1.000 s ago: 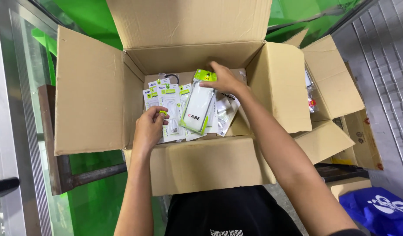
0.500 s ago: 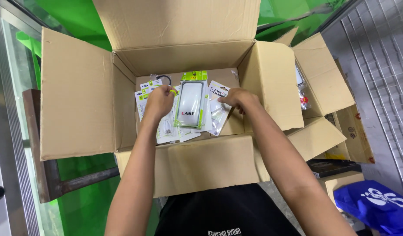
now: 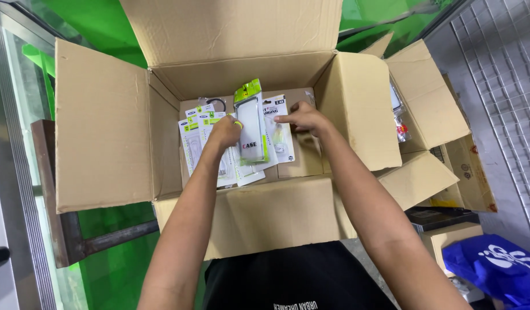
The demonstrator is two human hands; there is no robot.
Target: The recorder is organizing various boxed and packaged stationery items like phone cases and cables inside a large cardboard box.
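Clear phone-case packet (image 3: 252,126) with a lime-green header, lying flat in the box (image 3: 104,126).

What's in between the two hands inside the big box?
In the head view, a phone-case packet with a green top lies between the left hand and the right hand.

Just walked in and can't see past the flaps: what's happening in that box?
A person leans over an open cardboard box. Their left hand rests on flat white packets lying inside, beside a phone-case pack with a green top. Their right hand touches a white carded pack next to it. More packaged goods sit in a second open box on the right.
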